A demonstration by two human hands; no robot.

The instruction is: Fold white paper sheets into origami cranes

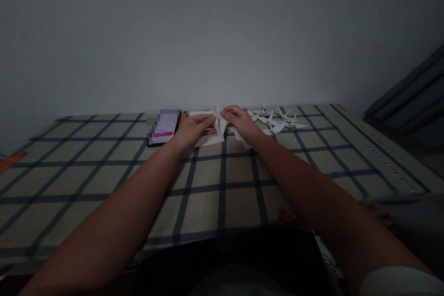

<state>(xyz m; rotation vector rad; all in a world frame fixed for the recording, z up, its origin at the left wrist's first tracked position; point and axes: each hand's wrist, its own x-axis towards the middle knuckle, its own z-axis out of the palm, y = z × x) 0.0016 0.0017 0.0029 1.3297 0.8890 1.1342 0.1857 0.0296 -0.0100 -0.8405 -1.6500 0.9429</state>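
Observation:
Between my two hands stands a folded piece of white paper (219, 119), its pointed tip upward. My left hand (194, 130) pinches its left side between thumb and fingers. On the right side, my right hand (240, 122) grips the same paper, with its fingers bent over the edge. Flat white paper (212, 140) lies on the cloth under my hands, partly covered by them. Several folded paper cranes (274, 122) sit in a cluster just right of my right hand.
A phone (163, 128) with a lit screen lies left of my left hand. A checked tablecloth (222, 212) covers the table, which meets a plain wall (222, 32) at the back. Dark folded fabric (412, 97) hangs at the far right.

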